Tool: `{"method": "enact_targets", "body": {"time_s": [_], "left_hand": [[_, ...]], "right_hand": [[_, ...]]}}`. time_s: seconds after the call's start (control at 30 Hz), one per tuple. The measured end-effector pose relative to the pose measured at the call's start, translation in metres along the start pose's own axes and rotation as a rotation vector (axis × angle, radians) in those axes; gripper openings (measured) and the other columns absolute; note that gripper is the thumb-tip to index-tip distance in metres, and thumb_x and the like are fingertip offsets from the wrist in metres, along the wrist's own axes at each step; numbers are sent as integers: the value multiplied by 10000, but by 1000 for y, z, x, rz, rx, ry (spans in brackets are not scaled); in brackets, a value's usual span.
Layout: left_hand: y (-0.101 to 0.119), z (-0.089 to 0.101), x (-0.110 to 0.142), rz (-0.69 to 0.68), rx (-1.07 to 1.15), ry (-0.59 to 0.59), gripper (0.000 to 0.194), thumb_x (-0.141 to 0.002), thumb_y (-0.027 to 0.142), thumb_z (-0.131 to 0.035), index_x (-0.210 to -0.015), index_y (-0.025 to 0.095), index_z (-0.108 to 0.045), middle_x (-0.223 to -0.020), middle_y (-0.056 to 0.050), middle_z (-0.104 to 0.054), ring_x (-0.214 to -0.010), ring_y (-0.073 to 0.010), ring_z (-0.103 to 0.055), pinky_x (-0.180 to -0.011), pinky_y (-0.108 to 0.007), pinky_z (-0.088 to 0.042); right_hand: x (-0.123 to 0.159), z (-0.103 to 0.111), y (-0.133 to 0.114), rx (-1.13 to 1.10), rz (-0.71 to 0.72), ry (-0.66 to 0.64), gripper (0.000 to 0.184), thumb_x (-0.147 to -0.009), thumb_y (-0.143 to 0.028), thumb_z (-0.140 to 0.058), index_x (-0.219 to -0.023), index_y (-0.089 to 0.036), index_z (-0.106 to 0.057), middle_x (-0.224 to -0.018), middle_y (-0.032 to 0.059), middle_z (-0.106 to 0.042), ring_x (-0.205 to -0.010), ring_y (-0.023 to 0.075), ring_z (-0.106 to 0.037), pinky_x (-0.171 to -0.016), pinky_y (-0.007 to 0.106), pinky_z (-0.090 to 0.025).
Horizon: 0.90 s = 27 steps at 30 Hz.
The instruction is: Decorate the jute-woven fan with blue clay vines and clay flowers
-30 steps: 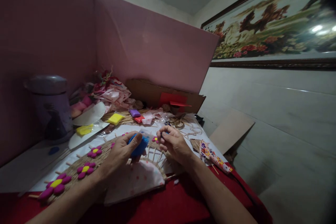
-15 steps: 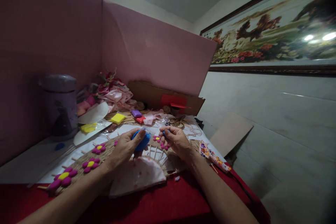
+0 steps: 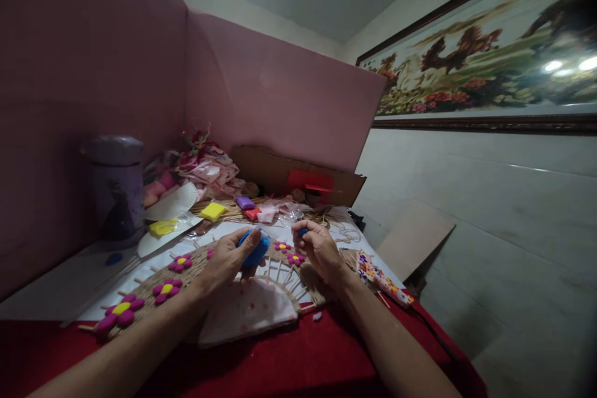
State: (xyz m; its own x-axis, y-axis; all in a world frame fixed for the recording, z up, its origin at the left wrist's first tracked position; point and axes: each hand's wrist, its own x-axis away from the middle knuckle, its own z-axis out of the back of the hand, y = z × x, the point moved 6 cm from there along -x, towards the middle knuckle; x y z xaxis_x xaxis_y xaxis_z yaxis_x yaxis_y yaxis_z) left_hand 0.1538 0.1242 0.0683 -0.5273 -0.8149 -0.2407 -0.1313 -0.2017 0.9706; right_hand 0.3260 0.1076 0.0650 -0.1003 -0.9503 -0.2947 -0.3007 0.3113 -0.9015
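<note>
My left hand (image 3: 228, 261) is closed around a lump of blue modelling clay (image 3: 254, 250), with clear wrapping showing at its upper edge. To its right, my right hand (image 3: 318, 250) pinches a small bit of blue clay (image 3: 303, 232) between thumb and fingers, apart from the lump. Below both hands lies a fan-shaped piece of woven twine and sticks (image 3: 193, 264), its centre covered by spotted white cloth (image 3: 249, 313). Magenta clay flowers with yellow centres, such as the nearest one (image 3: 122, 308), sit along the twine band. My left forearm hides part of it.
A purple canister (image 3: 116, 193) stands at the left. Behind the fan lie a yellow clay packet (image 3: 213, 211), a purple packet (image 3: 245, 203), paper plate pieces (image 3: 172, 202) and crumpled pink cloth (image 3: 212, 168). Flower-patterned material (image 3: 382, 277) rests near the table's right edge.
My right hand has moved slightly right and up, away from the blue lump, and the small blue bit in its fingers shows more plainly. The camera view has shifted a little.
</note>
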Motion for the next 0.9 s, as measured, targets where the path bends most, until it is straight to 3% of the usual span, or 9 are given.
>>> {"method": "enact_targets", "body": {"time_s": [0.17, 0.3, 0.53, 0.7, 0.9], "left_hand": [[-5, -7, 4, 93, 202, -93, 432, -788, 582, -519, -831, 153, -532, -617, -31, -609, -454, -97, -502, -380, -188, -332], [-5, -10, 5, 98, 213, -141, 402, -786, 528, -567, -937, 156, -560, -650, -27, -607, -497, -92, -502, -419, -184, -349], [-9, -13, 5, 106, 122, -141, 395, -730, 494, -649, -922, 151, -615, -669, -9, -588, -512, -83, -481, -454, -192, -339], [-11, -15, 5, 90, 98, -155, 449, -710, 493, -665, -1011, 161, -633, -687, -10, -592, -532, -96, -508, -459, -192, -348], [-11, -14, 4, 81, 46, -177, 452, -700, 514, -660, -985, 163, -647, -657, -1, -583, -504, -97, -511, -440, -195, -371]], "right_hand": [[4, -10, -3, 85, 48, -65, 233, -698, -173, -544, -916, -152, -624, -698, -4, -536, -538, 75, -470, -449, 188, -361], [12, -21, -12, 253, 150, -72, 339, -775, -282, -601, -1097, -183, -560, -758, 5, -576, -509, 92, -518, -399, 201, -369], [24, -26, -24, 372, 301, -28, 93, -810, -230, -537, -892, -191, -561, -683, -14, -540, -556, 102, -503, -453, 198, -392], [24, -31, -21, 432, 208, -161, 142, -829, -321, -515, -861, -192, -563, -667, -28, -445, -579, 103, -430, -488, 202, -365], [31, -44, -27, 519, 224, -255, 239, -796, -400, -599, -747, -167, -575, -678, -18, -485, -635, 106, -437, -594, 224, -378]]}}
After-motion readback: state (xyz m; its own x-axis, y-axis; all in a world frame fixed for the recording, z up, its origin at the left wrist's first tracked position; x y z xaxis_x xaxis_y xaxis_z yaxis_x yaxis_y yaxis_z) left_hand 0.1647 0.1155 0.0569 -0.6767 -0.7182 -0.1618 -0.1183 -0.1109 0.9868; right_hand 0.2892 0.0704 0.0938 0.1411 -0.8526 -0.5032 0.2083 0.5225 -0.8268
